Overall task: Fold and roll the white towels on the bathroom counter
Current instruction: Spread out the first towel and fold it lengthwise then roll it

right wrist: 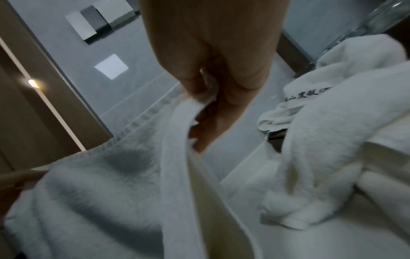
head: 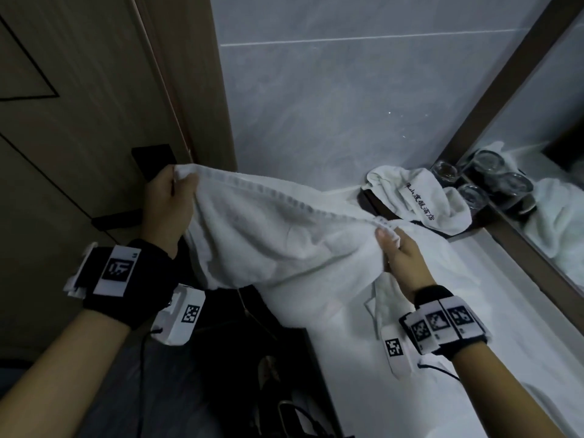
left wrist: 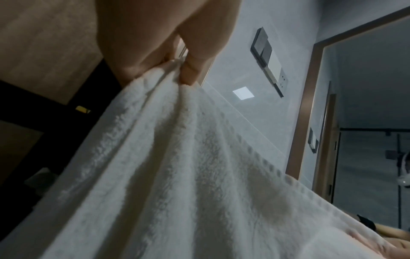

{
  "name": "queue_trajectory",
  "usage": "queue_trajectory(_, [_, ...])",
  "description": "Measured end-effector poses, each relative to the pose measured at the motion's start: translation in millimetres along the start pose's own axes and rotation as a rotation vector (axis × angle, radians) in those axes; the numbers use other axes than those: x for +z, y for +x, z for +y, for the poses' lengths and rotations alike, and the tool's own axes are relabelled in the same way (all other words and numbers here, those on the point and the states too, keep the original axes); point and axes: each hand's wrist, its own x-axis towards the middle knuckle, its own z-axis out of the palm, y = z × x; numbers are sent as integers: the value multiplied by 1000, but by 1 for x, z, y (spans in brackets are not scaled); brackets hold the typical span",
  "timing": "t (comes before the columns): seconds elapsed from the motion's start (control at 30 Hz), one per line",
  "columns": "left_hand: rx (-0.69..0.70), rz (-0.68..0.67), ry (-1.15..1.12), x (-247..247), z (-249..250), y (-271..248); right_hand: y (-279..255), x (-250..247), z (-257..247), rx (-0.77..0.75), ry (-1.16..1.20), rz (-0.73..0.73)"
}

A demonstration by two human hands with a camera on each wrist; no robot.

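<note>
A white towel (head: 268,235) hangs stretched between my two hands above the left end of the white counter (head: 493,311). My left hand (head: 177,188) pinches its upper left corner (left wrist: 173,70), raised in front of the wooden door. My right hand (head: 390,238) pinches the other end of the hemmed edge (right wrist: 199,99), lower and over the counter. The towel's lower part sags and drapes onto the counter. A second white towel (head: 420,197) with black embroidered characters lies crumpled at the back, also in the right wrist view (right wrist: 332,108).
Several glass tumblers (head: 471,194) stand on a dark tray beside the mirror (head: 543,147) at the right. The wooden door (head: 79,121) is at the left, the grey tiled wall (head: 331,90) behind. A dark cabinet front drops below the counter edge.
</note>
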Motion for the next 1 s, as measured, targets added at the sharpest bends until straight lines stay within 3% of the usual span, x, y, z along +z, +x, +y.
queue_trajectory(0.13, [51,-7,-15,-3,13,-1,2,-5,-24,-53,8,128])
queue_trajectory(0.3, [36,-91,39,7,20,4,11,-49,-62,-192,182,323])
queue_trajectory(0.43, [19,-192,175,49,5,10,22,-78,-65,-311,60,462])
queue_trajectory(0.6, [195,-392,531,115,-24,14,50,-93,-24,-262,-229,388])
queue_trajectory(0.8, [93,-419,461,179,-29,30,79,-98,-5,-166,-449,374])
queue_trajectory(0.93, [3,-558,498,190,-59,12,81,-95,5,-10,-489,222])
queue_trajectory(1.0, [6,-646,523,186,-79,-5,68,-92,18,48,-601,226])
